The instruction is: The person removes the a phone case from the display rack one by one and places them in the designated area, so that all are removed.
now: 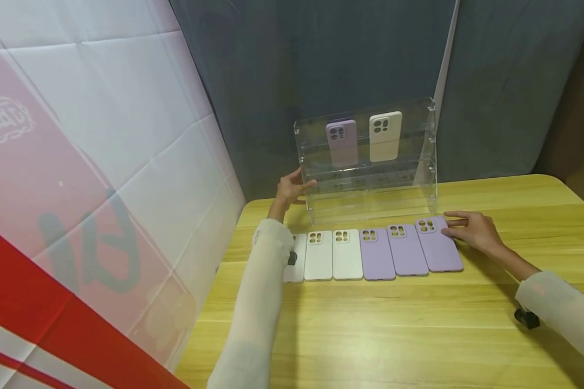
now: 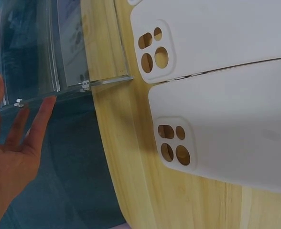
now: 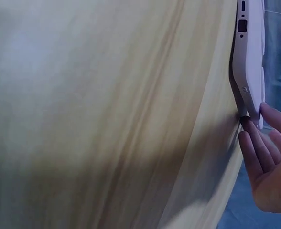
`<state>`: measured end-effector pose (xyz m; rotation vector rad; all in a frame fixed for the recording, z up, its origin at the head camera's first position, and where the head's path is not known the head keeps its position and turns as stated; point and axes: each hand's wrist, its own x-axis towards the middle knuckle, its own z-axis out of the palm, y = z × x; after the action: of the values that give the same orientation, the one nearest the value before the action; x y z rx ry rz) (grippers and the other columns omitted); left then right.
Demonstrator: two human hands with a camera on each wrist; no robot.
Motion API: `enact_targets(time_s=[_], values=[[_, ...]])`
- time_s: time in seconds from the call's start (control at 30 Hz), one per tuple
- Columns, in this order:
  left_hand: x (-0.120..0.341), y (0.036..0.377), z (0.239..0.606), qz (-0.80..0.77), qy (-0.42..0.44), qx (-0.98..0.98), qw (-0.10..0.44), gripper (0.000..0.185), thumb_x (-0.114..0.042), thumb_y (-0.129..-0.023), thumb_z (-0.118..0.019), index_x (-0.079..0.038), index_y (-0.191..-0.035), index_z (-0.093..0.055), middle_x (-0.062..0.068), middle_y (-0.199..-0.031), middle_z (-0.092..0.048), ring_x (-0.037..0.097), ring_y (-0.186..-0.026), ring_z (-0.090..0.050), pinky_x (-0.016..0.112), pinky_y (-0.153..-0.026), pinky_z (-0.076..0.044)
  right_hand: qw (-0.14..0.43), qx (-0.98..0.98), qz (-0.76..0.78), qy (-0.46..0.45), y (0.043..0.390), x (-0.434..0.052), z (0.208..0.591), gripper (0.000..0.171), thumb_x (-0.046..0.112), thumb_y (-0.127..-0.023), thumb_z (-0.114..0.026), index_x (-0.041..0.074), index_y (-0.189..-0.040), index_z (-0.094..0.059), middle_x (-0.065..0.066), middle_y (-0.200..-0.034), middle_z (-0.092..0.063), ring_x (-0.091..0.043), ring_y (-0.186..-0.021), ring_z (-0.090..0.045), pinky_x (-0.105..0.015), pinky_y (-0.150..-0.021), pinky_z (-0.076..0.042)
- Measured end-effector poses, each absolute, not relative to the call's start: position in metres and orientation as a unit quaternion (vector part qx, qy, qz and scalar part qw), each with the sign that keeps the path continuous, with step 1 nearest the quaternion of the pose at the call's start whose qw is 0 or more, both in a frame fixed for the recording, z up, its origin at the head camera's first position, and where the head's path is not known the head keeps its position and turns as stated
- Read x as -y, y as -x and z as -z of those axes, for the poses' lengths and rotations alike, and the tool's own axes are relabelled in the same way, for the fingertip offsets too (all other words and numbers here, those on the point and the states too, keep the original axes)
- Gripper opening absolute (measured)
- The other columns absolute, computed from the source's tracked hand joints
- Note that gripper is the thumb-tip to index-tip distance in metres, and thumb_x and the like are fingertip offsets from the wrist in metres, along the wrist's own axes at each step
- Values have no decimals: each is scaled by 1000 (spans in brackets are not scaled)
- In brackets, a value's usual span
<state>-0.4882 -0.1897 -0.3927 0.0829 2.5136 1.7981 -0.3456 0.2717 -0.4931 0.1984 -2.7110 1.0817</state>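
Observation:
Phone cases lie in a row on the table, three white, such as this white case (image 1: 318,259), and three purple. My right hand (image 1: 474,233) pinches the far right edge of the rightmost purple phone case (image 1: 440,248). In the right wrist view, the thumb (image 3: 274,117) is on its top face and fingers are at its underside. Behind the row stands a clear acrylic display rack (image 1: 370,205). My left hand (image 1: 290,189) is at the rack's left side, its fairly straight fingers (image 2: 41,121) right at the side panel's edge in the left wrist view.
On the rack's upper part lean a purple case (image 1: 343,143) and a white case (image 1: 385,138). A dark grey curtain (image 1: 321,54) hangs behind the wooden table (image 1: 370,335). A printed sheet (image 1: 102,162) rises along the left side.

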Motion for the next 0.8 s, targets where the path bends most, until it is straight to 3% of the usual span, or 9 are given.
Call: enact_targets(time_s=[0.13,0.33,0.47,0.7,0.8], values=[[189,489,392,-583,-15,-812,31,79,-28,-94,-81,-31,-161,-38,18,-155,-50,41,-128,-61,54,-95,-63,111,921,-366,-71,344,-271,495,55,21,-90,-84,-7,-133,-65,-27,-108,-74,-28,-81,-77,-23,-44,-42],[189,489,394,-591,-14,-806,25,79,-27,-93,-81,-28,-161,-40,23,-160,-41,44,-129,-59,56,-95,-63,115,918,-371,-81,342,-272,493,51,18,-90,-83,-8,-131,-66,-27,-109,-74,-14,-68,-73,-22,-40,-31],[190,490,395,-588,-10,-808,18,78,-29,-92,-82,-29,-159,-42,22,-161,-39,41,-125,-62,53,-90,-65,119,915,-375,-93,342,-273,492,52,15,-90,-82,-8,-133,-64,-27,-109,-74,-15,-56,-68,-21,-40,-18],[192,488,397,-581,-34,-813,14,78,-32,-93,-81,-27,-160,-41,25,-159,-40,46,-127,-60,49,-85,-67,134,914,-371,-95,348,-274,482,56,19,-91,-82,-5,-138,-62,-25,-109,-75,-6,-61,-68,-23,-40,-32],[190,487,395,-570,-36,-821,1,77,-36,-94,-79,-24,-160,-41,25,-156,-45,45,-124,-62,47,-80,-68,150,912,-367,-106,353,-272,474,54,17,-91,-82,-5,-137,-63,-25,-108,-75,-13,-59,-69,-25,-38,-32]])
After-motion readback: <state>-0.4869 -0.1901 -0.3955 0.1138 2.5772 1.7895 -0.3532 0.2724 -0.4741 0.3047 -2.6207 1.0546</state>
